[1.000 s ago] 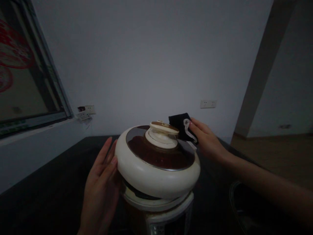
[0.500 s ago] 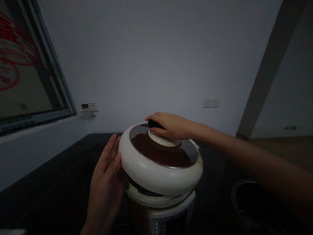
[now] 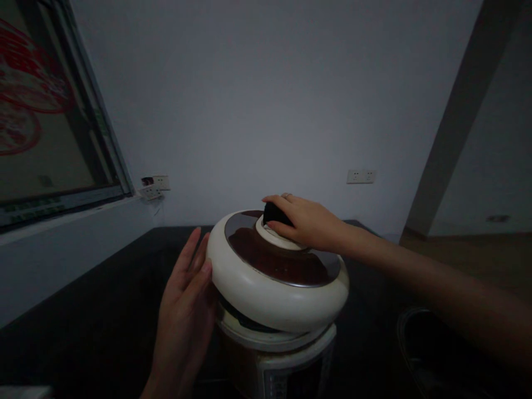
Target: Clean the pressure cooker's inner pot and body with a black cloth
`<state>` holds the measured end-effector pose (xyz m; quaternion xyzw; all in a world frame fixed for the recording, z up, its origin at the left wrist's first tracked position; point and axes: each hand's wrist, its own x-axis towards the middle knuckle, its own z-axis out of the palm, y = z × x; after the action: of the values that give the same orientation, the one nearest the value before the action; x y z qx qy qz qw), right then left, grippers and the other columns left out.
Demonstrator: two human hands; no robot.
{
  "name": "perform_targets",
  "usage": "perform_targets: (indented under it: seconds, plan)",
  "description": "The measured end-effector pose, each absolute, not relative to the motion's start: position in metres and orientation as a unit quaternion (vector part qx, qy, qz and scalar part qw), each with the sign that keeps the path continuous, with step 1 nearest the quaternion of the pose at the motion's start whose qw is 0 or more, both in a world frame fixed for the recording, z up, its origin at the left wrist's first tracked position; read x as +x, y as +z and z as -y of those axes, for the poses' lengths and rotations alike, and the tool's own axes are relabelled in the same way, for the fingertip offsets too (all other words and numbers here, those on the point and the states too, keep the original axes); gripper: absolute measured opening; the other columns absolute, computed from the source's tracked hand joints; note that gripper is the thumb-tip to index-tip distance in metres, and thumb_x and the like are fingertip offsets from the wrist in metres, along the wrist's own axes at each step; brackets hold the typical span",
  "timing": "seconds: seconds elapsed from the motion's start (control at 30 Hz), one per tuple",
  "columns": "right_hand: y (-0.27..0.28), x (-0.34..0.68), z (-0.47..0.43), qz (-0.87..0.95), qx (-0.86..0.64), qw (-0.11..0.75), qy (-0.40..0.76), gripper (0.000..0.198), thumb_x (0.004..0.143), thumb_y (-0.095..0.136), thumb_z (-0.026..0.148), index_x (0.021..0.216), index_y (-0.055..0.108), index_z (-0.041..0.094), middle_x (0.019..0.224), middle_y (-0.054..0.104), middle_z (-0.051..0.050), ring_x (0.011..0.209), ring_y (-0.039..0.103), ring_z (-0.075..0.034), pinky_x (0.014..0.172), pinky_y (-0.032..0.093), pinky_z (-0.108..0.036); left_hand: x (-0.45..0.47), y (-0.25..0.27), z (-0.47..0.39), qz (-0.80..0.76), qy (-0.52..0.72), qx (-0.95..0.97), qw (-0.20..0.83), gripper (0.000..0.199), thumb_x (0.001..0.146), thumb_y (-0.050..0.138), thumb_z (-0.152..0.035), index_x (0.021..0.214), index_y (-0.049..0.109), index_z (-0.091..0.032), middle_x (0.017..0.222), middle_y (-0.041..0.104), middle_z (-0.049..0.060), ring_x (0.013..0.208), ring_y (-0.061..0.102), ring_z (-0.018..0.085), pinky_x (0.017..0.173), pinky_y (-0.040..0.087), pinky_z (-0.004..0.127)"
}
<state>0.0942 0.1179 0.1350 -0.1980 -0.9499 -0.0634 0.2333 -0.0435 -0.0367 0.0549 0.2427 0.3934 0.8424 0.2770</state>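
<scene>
A white electric pressure cooker [image 3: 245, 363] with a control panel on its front stands on the dark tabletop. Its lid [image 3: 274, 302], rounded and white with a shiny brown top, sits tilted, and a dark gap shows between lid and body at the left. My right hand [image 3: 310, 221] is wrapped round the black handle [image 3: 275, 215] on top of the lid. At the lid's left side is my left hand [image 3: 183, 310], fingers stretched out, the thumb touching the white rim. The far side of the lid is hidden.
A dark round pot [image 3: 405, 332] stands at the lower right, partly under my right forearm. Wall sockets [image 3: 361, 177] and a plug adapter [image 3: 152, 192] are on the wall behind. A window [image 3: 50, 138] with red decorations is at the left.
The handle, with my right hand on it, has shifted slightly right and the lid seems turned a little. My left hand stays at the rim. The whole view has moved slightly.
</scene>
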Motion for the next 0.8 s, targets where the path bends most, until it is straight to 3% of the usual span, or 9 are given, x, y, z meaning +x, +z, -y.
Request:
perform_targets:
  seconds: [0.37, 0.8]
  plan:
    - [0.095, 0.131, -0.142, 0.919, -0.154, 0.347, 0.109, 0.048, 0.092, 0.050, 0.032, 0.137, 0.039, 0.019, 0.136, 0.053, -0.015, 0.126, 0.051, -0.026, 0.106, 0.040, -0.052, -0.044, 0.053, 0.037, -0.383, 0.845, 0.249, 0.277, 0.058, 0.075, 0.074, -0.024, 0.131, 0.057, -0.032, 0.139, 0.056, 0.002, 0.127, 0.053, 0.023, 0.104, 0.046, 0.032]
    - [0.141, 0.089, -0.132, 0.961, -0.164, 0.221, 0.010, 0.054, 0.088, 0.054, 0.035, 0.135, 0.048, 0.010, 0.125, 0.061, -0.019, 0.114, 0.058, -0.029, 0.098, 0.044, -0.043, -0.041, 0.050, 0.038, -0.353, 0.855, 0.242, 0.291, 0.049, 0.083, 0.064, -0.025, 0.131, 0.057, -0.030, 0.139, 0.056, 0.003, 0.129, 0.050, 0.022, 0.107, 0.042, 0.032]
